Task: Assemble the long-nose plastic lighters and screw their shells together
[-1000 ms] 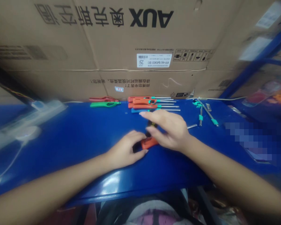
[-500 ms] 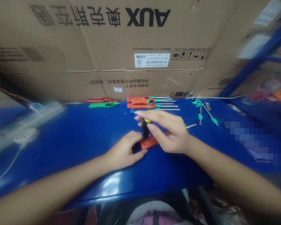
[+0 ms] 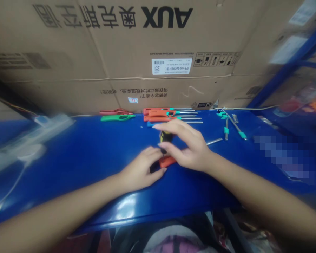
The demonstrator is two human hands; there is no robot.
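Note:
An orange lighter body (image 3: pixel 167 161) with a long metal tube (image 3: pixel 214 141) lies on the blue table (image 3: pixel 94 151). My left hand (image 3: pixel 140 168) is closed on its left end and presses it down. My right hand (image 3: pixel 188 146) grips a short screwdriver with a black and yellow handle (image 3: pixel 165 137), held upright with its tip on the orange body. Most of the orange body is hidden under my fingers.
Behind my hands lies a row of orange and blue lighters (image 3: pixel 163 116). A green lighter (image 3: pixel 117 118) and a red one (image 3: pixel 115 112) lie to the left. Loose metal tubes with teal caps (image 3: pixel 230 126) lie at the right. A large cardboard box (image 3: pixel 147 52) stands along the back.
My right hand lifted the screwdriver slightly, then lowered it again onto the orange body while turning it. My left hand has stayed in place.

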